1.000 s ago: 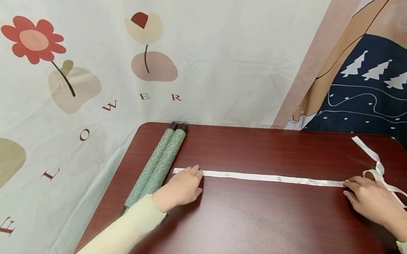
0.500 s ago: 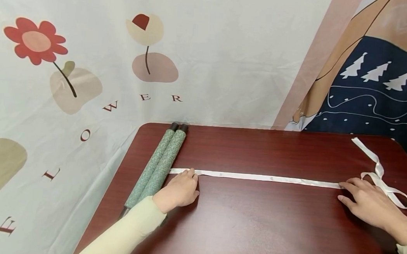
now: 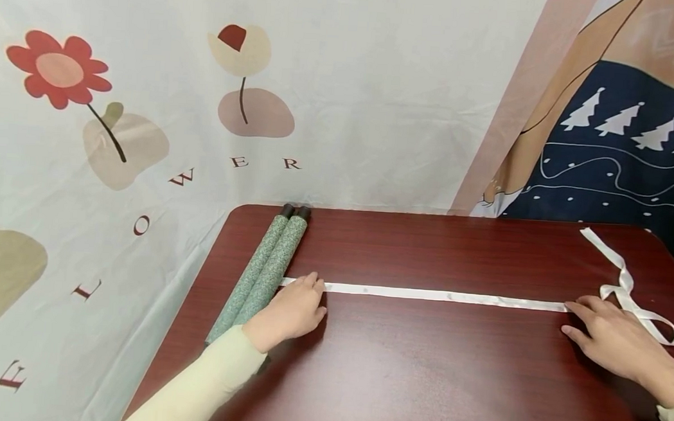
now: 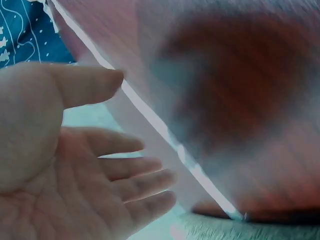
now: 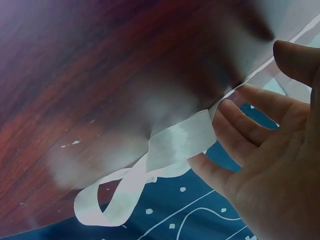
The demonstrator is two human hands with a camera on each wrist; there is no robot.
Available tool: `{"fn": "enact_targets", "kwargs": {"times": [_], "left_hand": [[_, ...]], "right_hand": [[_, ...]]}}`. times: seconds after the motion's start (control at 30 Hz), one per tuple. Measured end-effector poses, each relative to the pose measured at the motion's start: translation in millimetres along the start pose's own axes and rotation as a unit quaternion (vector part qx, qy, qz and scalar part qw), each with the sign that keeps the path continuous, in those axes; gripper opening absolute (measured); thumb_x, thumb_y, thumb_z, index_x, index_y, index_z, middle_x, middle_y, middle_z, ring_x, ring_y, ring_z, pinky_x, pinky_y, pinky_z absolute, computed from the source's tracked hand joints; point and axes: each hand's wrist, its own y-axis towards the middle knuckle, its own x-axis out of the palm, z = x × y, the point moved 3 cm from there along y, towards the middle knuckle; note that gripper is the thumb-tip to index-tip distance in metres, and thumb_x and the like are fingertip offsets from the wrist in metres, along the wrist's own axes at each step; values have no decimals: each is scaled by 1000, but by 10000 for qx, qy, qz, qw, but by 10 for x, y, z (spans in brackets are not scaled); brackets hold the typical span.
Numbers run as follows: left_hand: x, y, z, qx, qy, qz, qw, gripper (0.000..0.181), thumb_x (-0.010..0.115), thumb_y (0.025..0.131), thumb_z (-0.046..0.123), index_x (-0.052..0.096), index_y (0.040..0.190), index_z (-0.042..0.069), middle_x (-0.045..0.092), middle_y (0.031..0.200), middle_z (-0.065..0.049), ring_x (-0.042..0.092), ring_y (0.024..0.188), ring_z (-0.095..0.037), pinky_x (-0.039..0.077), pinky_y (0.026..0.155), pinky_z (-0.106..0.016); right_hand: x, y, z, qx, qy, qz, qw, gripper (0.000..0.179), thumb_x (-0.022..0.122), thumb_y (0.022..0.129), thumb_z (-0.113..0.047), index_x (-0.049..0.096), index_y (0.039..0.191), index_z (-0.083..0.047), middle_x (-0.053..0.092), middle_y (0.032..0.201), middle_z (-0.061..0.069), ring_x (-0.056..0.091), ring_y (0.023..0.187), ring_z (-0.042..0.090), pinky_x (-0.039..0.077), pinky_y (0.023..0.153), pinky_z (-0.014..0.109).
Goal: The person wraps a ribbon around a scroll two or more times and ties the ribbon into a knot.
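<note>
Head view: white ribbon (image 3: pixel 413 294) laid flat across the dark red table (image 3: pixel 419 376), left hand (image 3: pixel 289 309) on it near one end, right hand (image 3: pixel 616 332) on it further along. Loose loops lie just past the right hand. Two green speckled rods (image 3: pixel 266 274) sit side by side by the left hand; can't tell if the ribbon goes under them.

Left wrist cam: fingers (image 4: pixel 145 186) relaxed, thumb spread well apart from them, ribbon running past the thumb tip.

Right wrist cam: fingers loosely extended, tips against the ribbon, thumb apart.
</note>
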Motion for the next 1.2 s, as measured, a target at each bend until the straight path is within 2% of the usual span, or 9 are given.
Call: {"fn": "enact_targets", "kwargs": {"times": [0.1, 0.23, 0.37, 0.47, 0.57, 0.67, 0.87, 1.0, 1.2], "left_hand": [[-116, -2, -68, 142, -155, 625, 9978, 61, 71, 99, 21, 51, 144, -14, 47, 151, -33, 49, 138, -47, 41, 114, -55], [-249, -10, -211, 11, -315, 1341, 9905, 67, 70, 98, 19, 44, 153, -9, 43, 156, -31, 46, 141, -48, 40, 114, -59], [-320, -29, -374, -311, -308, 1756, 9835, 74, 68, 101, 27, 35, 162, 3, 37, 162, -27, 42, 144, -49, 38, 114, -61], [-339, -33, -488, -598, -337, 1836, 9806, 80, 67, 100, 34, 29, 165, 5, 30, 165, -28, 36, 147, -50, 34, 116, -62], [-326, -20, -610, -1017, -425, 1693, 9794, 91, 68, 98, 44, 23, 165, 1, 22, 167, -30, 28, 149, -52, 28, 119, -64], [-299, -15, -726, -1528, -520, 1414, 9767, 103, 68, 94, 55, 17, 166, 1, 17, 167, -32, 25, 149, -55, 27, 117, -68], [-251, 4, -904, -2228, -854, 713, 9685, 119, 68, 90, 64, 6, 165, -4, 18, 165, -36, 34, 140, -59, 40, 102, -71], [-233, 12, -983, -2487, -1099, 203, 9621, 122, 68, 90, 65, 5, 162, -10, 29, 159, -38, 43, 133, -60, 45, 96, -69], [-186, -4, -1036, -2549, -1163, -316, 9594, 120, 69, 89, 63, 12, 158, -17, 39, 151, -41, 52, 127, -57, 46, 97, -67]], "right_hand": [[-4, -1, 2, 15, -16, 1, 10000, 51, 86, 79, -20, 69, 114, 11, 63, 109, 29, 62, 97, 48, 48, 76, 68], [-6, -3, 2, 24, -51, -27, 10000, 51, 85, 79, -21, 69, 114, 12, 64, 108, 29, 62, 97, 48, 48, 76, 69], [-9, 6, -8, 3, -44, 28, 10000, 50, 86, 78, -22, 70, 114, 11, 64, 109, 28, 63, 98, 47, 48, 76, 69], [-14, 10, -13, 44, -44, -10, 10000, 51, 85, 79, -22, 70, 114, 11, 64, 110, 28, 63, 99, 47, 47, 76, 70], [-16, 12, -13, 99, -56, -119, 9999, 51, 84, 80, -23, 69, 115, 11, 64, 111, 29, 62, 100, 48, 47, 77, 70], [-15, 20, -17, 74, -58, -143, 9999, 52, 84, 81, -24, 69, 116, 11, 64, 111, 29, 62, 100, 48, 47, 78, 70], [-12, 24, -22, -12, -19, -75, 10000, 52, 85, 81, -23, 69, 116, 11, 64, 111, 29, 62, 100, 48, 49, 78, 69], [-11, 16, -19, -72, 7, 11, 10000, 51, 86, 79, -22, 70, 115, 11, 64, 109, 28, 63, 98, 47, 49, 76, 67], [-8, 10, -12, -121, 12, 108, 9999, 51, 86, 78, -22, 70, 115, 10, 65, 109, 27, 63, 98, 46, 49, 75, 67]]}}
